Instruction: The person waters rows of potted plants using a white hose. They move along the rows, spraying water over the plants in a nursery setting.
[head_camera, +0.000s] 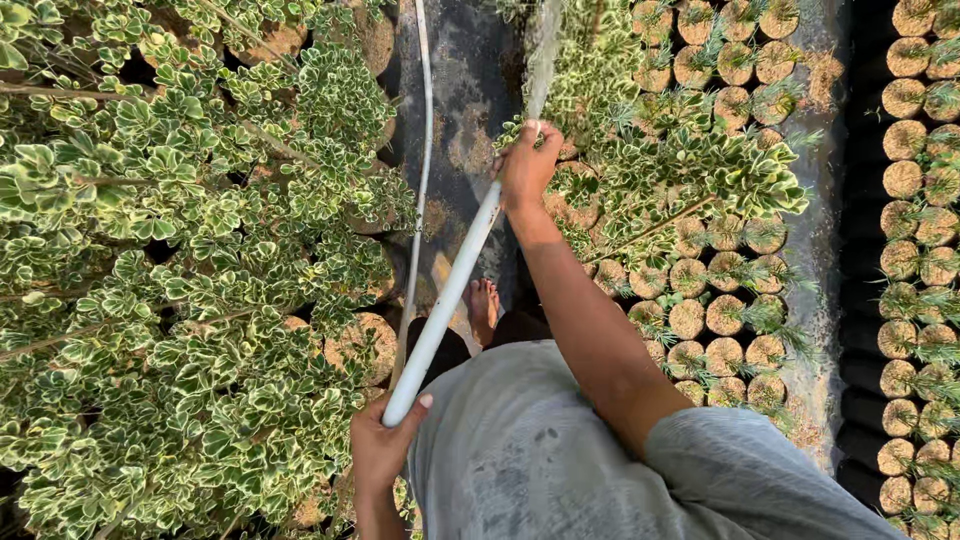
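Gripping a white pipe (450, 290), I hold it with both hands: my right hand (527, 165) is wrapped around its far end, fingers curled shut about the tip, and my left hand (382, 445) closes on the near end, thumb pressed along the side. The pipe runs on a slant from the left hand, low by my grey shirt (520, 460), up to the right hand over the dark path (470, 90). A thin spray (543, 55) leaves the far end and goes up toward the top of the view. My bare foot (484, 305) stands on the path just under the pipe. A thin hose (423, 150) lies along the path, left of the pipe.

To the right, small round pots (720, 315) stand packed in rows, rims touching, each filled with brown soil and a small spiky green seedling. Further right, past a wet strip, more pots (910, 180) of the same kind stand in rows. To the left, bushes (180, 270) with green, cream-edged leaves hide most of their own pots; a few brown tops show between them.
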